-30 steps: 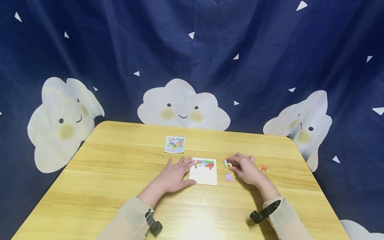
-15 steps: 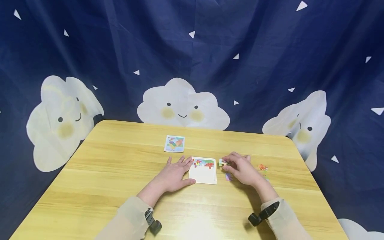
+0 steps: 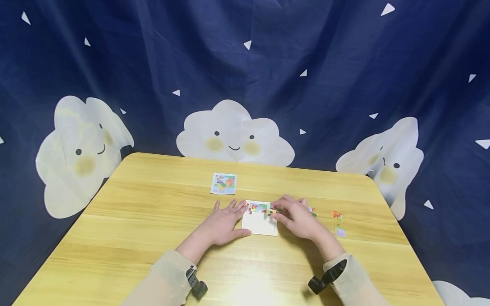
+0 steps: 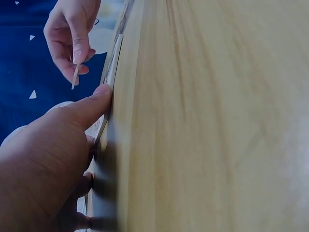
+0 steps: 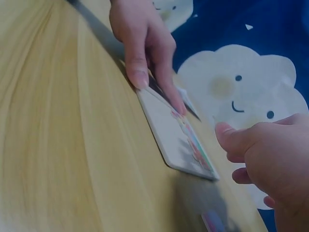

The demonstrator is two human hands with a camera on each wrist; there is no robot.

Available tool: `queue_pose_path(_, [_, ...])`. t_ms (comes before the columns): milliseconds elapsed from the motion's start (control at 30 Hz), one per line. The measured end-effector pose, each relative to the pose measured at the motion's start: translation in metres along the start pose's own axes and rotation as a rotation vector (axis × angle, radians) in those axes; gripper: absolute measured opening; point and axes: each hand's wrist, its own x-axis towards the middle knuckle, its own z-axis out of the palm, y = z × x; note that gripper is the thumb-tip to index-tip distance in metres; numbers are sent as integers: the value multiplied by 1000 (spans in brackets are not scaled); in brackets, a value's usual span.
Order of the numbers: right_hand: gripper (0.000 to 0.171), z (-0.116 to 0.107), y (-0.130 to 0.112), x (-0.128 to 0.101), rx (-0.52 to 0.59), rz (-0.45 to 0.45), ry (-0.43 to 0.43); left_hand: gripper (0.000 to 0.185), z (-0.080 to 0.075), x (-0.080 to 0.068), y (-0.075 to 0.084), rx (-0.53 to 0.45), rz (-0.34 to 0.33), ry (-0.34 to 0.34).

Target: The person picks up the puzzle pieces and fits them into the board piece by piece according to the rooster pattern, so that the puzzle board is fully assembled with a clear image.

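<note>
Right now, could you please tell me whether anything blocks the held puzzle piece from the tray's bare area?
Nothing visible does: the left hand touches the left side of the tray, away from the puzzle piece.

Head view high, farther back, facing forward-down; wrist views low, close, tilted, sharing puzzle board (image 5: 167, 129)

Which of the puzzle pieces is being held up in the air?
The puzzle piece pinched in the right hand, by the white board's far right corner. The other pieces in sight lie in the board or loose on the table.
</note>
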Motion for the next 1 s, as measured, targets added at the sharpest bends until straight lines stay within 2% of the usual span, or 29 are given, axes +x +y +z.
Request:
queue_pose_path(633, [29, 31, -19, 18, -108, -60, -40, 90, 1, 1, 1, 24, -9, 6])
queue_pose_path(1000, [30, 40, -26, 23, -127, -88, -22, 89, 0, 0, 1, 20, 0, 11])
